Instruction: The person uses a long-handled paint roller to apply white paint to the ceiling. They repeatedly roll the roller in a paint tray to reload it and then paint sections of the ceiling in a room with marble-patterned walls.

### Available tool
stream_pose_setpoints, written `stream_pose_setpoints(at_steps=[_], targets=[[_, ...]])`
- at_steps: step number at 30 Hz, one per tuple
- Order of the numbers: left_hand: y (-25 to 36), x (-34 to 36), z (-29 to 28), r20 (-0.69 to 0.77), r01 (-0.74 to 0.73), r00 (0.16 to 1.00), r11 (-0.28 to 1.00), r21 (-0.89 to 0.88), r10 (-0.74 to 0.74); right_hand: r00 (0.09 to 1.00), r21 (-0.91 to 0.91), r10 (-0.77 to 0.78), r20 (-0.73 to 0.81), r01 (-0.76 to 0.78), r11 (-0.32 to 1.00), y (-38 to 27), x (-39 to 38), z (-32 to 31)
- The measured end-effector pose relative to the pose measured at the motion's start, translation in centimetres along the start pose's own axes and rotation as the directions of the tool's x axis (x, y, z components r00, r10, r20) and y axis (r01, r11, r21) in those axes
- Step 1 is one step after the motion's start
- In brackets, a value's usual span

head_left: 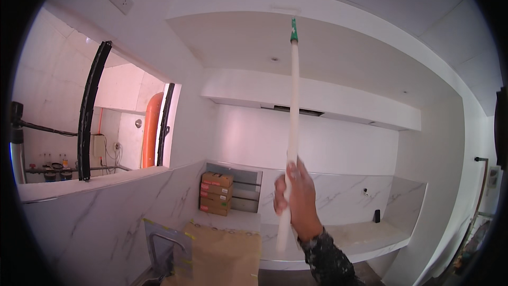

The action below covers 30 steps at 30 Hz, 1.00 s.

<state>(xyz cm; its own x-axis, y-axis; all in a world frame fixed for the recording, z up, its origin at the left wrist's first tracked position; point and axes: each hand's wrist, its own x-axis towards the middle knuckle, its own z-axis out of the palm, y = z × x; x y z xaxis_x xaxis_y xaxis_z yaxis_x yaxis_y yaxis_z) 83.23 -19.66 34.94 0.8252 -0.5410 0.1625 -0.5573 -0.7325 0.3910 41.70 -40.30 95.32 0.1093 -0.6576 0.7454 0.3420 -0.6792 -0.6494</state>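
Observation:
My right hand (301, 198), in a dark paint-flecked sleeve, is closed around a long white pole (295, 106). The pole stands almost upright, its lower end hanging below my fist. At its top is a green handle (294, 30), apparently that of a paint roller. A pale roller head (286, 10) seems to lie against the face of the white overhead beam (227, 4), but it blends with the paint and is hard to make out. My left hand is out of view.
Below is a marble-look counter (344, 238) with brown covering paper (227, 249) and a faucet (166, 241) behind plastic film. Stacked cardboard boxes (216, 193) stand in the corner. Left, a wall opening with black-wrapped posts (94, 111) shows an orange pipe (152, 130).

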Motion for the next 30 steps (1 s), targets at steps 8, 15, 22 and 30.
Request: stream_pose_setpoints(at_steps=[8, 15, 22, 30], targets=[[3.0, -1.0, -4.2, 0.081, 0.075, 0.994, 0.997, 0.008, -0.075, 0.987, 0.114, -0.142, 0.07, 0.133, 0.985, -3.3, 13.8, 0.5], [1.8, -0.9, -3.6, 0.121, 0.017, 0.993, 1.0, -0.006, -0.017, 0.998, -0.069, 0.041, -0.049, -0.044, 0.997, 1.5, 2.6, -1.4], [0.2, -0.1, 0.3, 0.031, 0.005, 1.0, 0.999, -0.047, -0.004, 0.995, 0.025, 0.066, -0.071, -0.064, 0.998, 4.3, -6.8, -6.2], [0.1, -0.2, 0.1, 0.006, -0.031, 1.0, 0.999, 0.018, 0.03, 0.993, 0.004, 0.023, -0.112, -0.023, 1.0, 3.1, -4.5, -8.5]])
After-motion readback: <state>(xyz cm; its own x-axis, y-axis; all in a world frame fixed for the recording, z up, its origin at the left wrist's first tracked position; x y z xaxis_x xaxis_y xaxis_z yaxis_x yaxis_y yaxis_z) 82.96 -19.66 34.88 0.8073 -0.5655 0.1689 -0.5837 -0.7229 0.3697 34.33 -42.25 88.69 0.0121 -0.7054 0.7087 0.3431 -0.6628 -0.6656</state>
